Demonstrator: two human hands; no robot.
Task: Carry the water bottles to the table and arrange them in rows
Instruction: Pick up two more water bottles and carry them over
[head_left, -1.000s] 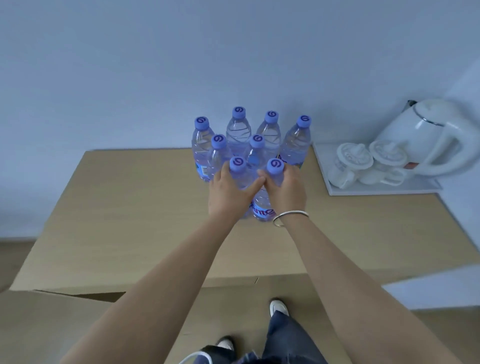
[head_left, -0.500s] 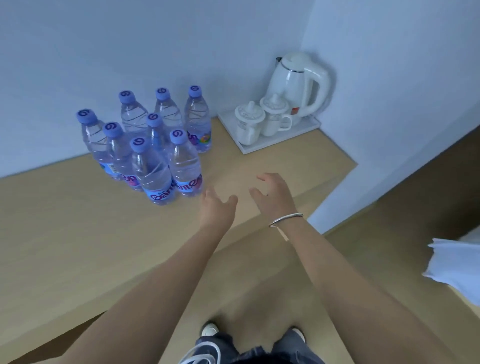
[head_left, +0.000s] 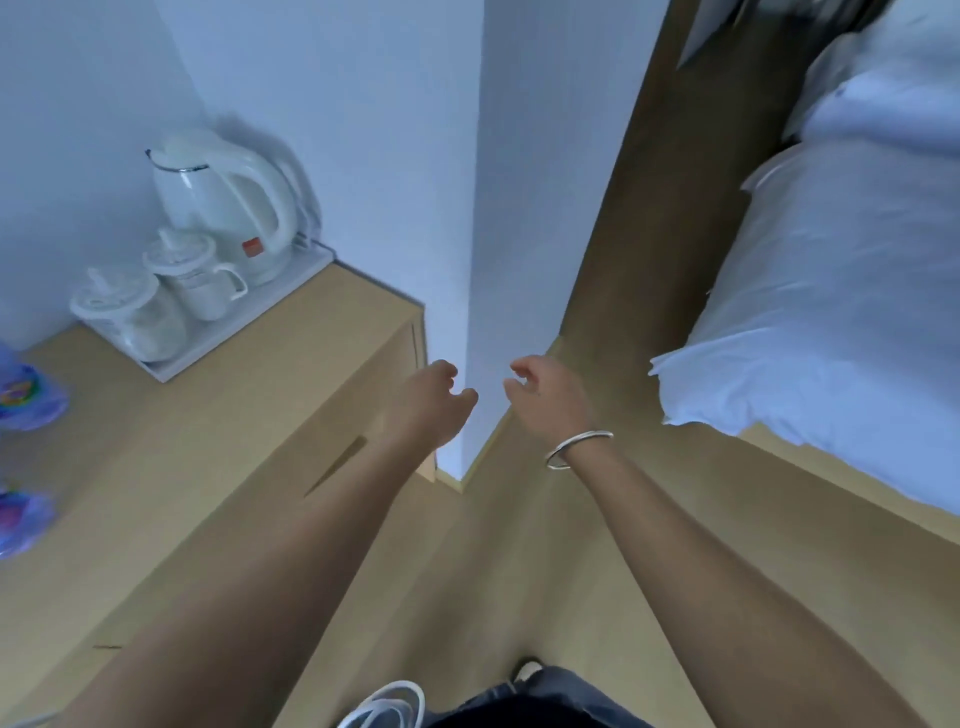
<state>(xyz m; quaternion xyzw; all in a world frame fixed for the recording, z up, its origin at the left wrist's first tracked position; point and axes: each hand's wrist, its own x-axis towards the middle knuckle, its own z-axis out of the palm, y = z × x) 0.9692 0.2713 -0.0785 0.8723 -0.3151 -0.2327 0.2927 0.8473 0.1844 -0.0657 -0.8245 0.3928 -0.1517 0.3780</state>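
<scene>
Both hands are out in front and holding nothing: the left hand (head_left: 434, 402) hangs with fingers loosely curled beside the table's (head_left: 218, 415) corner, the right hand (head_left: 550, 397), with a silver bangle (head_left: 576, 449) on its wrist, just beside it over the floor. The water bottles (head_left: 26, 400) stand blurred at the table's far left edge, well apart from both hands, near the tray (head_left: 171, 366) holding a white kettle (head_left: 223, 202) and two lidded cups (head_left: 156, 296).

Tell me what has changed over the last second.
Both hands let go of the front water bottles and drew back; left hand and right hand now hang empty, fingers loosely curled, past the table corner. The view swung right, leaving the bottles blurred at the left edge. Kettle and cups stayed on their tray.
</scene>
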